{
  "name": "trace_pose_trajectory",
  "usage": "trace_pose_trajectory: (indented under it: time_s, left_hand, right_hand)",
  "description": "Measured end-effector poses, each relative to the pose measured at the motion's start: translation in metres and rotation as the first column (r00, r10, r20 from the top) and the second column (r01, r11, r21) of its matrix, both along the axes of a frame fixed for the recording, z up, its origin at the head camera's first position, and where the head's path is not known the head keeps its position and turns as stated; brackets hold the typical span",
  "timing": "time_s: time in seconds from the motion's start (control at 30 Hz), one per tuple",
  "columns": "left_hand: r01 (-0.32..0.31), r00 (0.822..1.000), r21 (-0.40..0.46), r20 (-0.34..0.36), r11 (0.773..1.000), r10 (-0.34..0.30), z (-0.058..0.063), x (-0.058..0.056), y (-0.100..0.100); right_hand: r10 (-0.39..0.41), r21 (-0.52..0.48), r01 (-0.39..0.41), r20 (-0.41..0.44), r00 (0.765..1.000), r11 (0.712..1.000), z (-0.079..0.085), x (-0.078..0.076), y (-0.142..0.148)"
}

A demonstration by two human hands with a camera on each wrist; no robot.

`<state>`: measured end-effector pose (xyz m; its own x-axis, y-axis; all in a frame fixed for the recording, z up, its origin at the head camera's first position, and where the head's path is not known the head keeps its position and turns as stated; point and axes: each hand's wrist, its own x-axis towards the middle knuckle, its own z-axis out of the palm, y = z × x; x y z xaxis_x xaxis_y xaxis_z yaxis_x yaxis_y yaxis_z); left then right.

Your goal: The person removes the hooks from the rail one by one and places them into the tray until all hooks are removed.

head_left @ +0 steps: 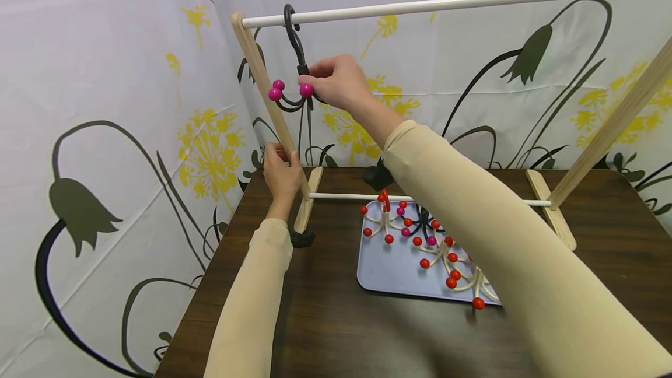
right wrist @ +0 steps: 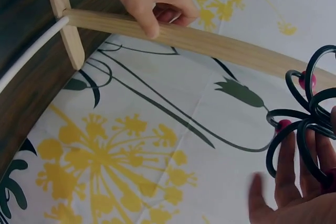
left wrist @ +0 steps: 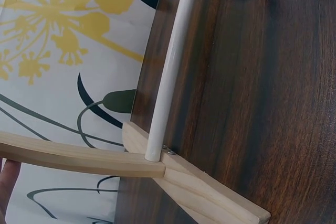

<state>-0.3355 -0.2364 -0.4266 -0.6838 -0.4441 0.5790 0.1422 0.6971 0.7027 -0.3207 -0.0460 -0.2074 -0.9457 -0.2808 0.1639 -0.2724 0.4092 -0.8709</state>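
A black hanger (head_left: 293, 39) hangs by its hook from the white rail (head_left: 420, 7), near the left end. Its curved arms end in pink balls, one ball (head_left: 306, 90) beside my right hand (head_left: 338, 82). That hand pinches the hanger's stem just above the arms. In the right wrist view the fingers (right wrist: 287, 169) reach up among the black arms (right wrist: 302, 124), and the stem is hidden. Lower down, my left hand (head_left: 282, 171) grips the wooden upright (head_left: 268, 95) of the rack, thumb on one side and fingers curled behind.
A light blue tray (head_left: 388, 276) on the dark wooden table (head_left: 336, 325) bears several cream hangers with red balls and a black one with pink balls, partly behind my right sleeve. A low white crossbar (head_left: 346, 196) joins the rack's feet. A flowered curtain (head_left: 131, 74) hangs behind.
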Motion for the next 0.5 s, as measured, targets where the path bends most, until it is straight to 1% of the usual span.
trace_pose_trajectory:
  time_s: [0.07, 0.2, 0.33, 0.43, 0.5]
  left_hand:
    - [0.004, 1.0, -0.001, 0.0, 1.0, -0.004, 0.0, 0.0, 0.0]
    - [0.008, 1.0, 0.005, 0.011, 1.0, -0.008, -0.001, 0.0, 0.001]
    - [0.002, 1.0, 0.015, 0.024, 1.0, -0.002, -0.001, 0.001, 0.002]
    - [0.004, 1.0, 0.017, 0.029, 1.0, -0.004, 0.001, -0.001, 0.003]
    - [0.0, 1.0, 0.019, 0.026, 1.0, -0.001, 0.001, -0.003, 0.003]
  right_hand:
    - [-0.001, -0.008, 0.001, -0.012, 1.0, 1.0, 0.002, -0.001, 0.003]
    - [-0.015, -0.018, 0.014, -0.065, 0.998, 1.0, 0.01, -0.001, 0.013]
    - [0.008, -0.044, -0.012, -0.099, 0.995, 0.999, 0.016, 0.003, 0.03]
    - [0.021, -0.061, -0.029, -0.118, 0.993, 0.998, 0.017, 0.008, 0.048]
    - [0.028, -0.053, -0.037, -0.15, 0.988, 0.998, 0.014, 0.012, 0.061]
